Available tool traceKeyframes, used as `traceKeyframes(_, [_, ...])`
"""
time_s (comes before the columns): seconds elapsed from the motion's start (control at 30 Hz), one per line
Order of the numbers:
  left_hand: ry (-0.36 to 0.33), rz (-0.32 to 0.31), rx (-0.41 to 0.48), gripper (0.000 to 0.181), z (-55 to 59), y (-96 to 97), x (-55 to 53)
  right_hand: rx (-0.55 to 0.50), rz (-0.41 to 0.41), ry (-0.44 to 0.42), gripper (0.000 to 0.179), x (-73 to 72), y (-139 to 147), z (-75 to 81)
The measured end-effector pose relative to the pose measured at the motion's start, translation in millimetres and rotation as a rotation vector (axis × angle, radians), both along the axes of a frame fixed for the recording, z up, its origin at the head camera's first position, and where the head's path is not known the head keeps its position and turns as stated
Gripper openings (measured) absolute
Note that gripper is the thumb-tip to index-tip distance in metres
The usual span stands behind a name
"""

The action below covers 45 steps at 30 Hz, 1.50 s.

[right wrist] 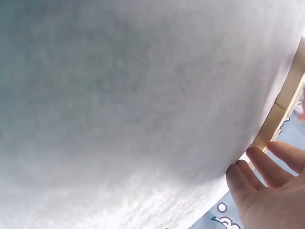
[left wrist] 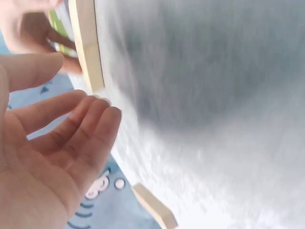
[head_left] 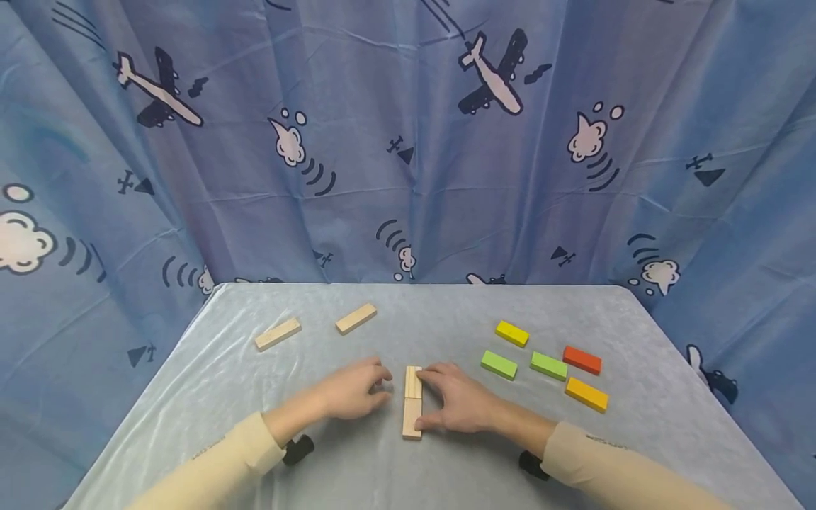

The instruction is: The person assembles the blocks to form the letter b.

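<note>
Two plain wooden blocks lie end to end in one line at the middle of the table: the far block [head_left: 413, 382] and the near block [head_left: 411, 419]. My right hand [head_left: 463, 401] is at their right side, its index fingertip at the far block and its thumb at the near one. In the right wrist view the fingertips [right wrist: 255, 152] are right at the end of the wooden row [right wrist: 275, 119]. My left hand [head_left: 353, 389] is held left of the row, apart from it. Its fingers [left wrist: 97, 131] are loosely bent with nothing between them.
At the back left lie two more wooden blocks [head_left: 278, 334] [head_left: 356, 319]. On the right are a yellow block [head_left: 512, 333], two green blocks [head_left: 499, 365] [head_left: 548, 366], a red block [head_left: 582, 360] and an orange block [head_left: 586, 394]. A blue curtain [head_left: 357, 142] hangs behind the cloth-covered table [head_left: 306, 467].
</note>
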<state>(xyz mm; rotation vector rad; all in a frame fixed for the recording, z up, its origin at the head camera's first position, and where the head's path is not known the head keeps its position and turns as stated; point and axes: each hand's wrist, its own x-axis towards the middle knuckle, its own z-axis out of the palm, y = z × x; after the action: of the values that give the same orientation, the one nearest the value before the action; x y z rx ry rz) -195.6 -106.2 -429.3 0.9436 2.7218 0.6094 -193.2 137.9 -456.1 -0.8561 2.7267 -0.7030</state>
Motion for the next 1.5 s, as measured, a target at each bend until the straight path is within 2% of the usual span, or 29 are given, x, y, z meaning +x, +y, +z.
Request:
traceKeyframes(0.2, [0.061,0.04,0.078,0.023,0.4,-6.7,-25.1,-0.004,-0.002,0.012,0.085,5.5,2,0.2])
traceKeyframes(0.37, [0.123,0.083,0.168,0.02,-2.7,-11.7,-42.9,-0.004,-0.01,-0.017,0.083,8.8,3,1.5])
traceKeyframes(0.53, [0.194,0.187,0.203,0.022,-2.0,-17.0,-59.8,-0.004,-0.013,-0.032,0.081,9.6,2,1.6])
traceKeyframes(0.73, [0.226,0.291,0.27,0.023,-9.2,-28.9,-81.5,-0.007,-0.004,-0.054,0.08,7.3,1,0.5])
traceKeyframes(0.97, [0.164,0.393,0.32,0.033,-15.8,-42.2,-103.9,0.01,-0.01,-0.068,0.08,6.2,2,0.5])
traceKeyframes(1.17, [0.065,0.474,0.343,0.041,-21.9,-48.9,-113.8,0.022,-0.002,-0.067,0.08,6.2,2,2.6])
traceKeyframes(1.3, [0.002,0.495,0.343,0.043,-27.5,-50.0,-116.4,0.02,-0.005,-0.073,0.079,6.3,2,3.5])
traceKeyframes(1.5, [-0.041,0.486,0.336,0.044,-36.0,-50.0,-119.3,0.02,-0.001,-0.079,0.079,6.4,2,5.2])
